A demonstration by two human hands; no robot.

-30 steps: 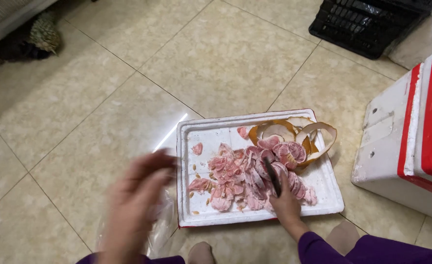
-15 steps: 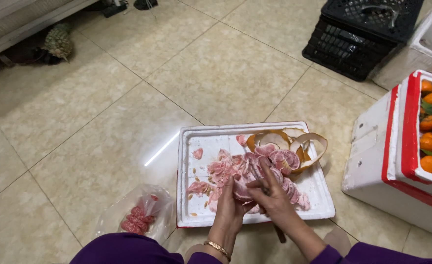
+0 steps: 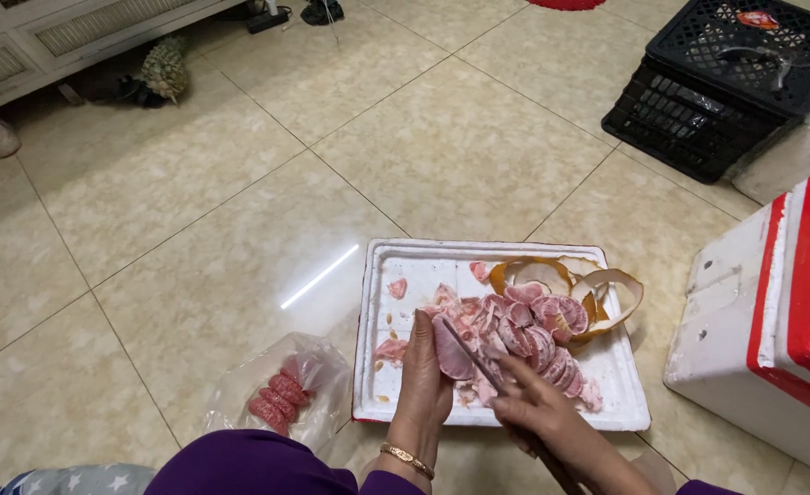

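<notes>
Since before, the left hand (image 3: 425, 374) has lifted a pink segment (image 3: 451, 350), grip closed; right hand (image 3: 538, 408) clasps the knife (image 3: 474, 356).

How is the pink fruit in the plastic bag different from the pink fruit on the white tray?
The peeled pink fruit segments in the clear plastic bag are few, neatly packed and lie on the floor. The pink fruit segments heaped on the white foam tray are many, loose and jumbled, beside curled orange peel. Both are the same pink citrus flesh.
</notes>
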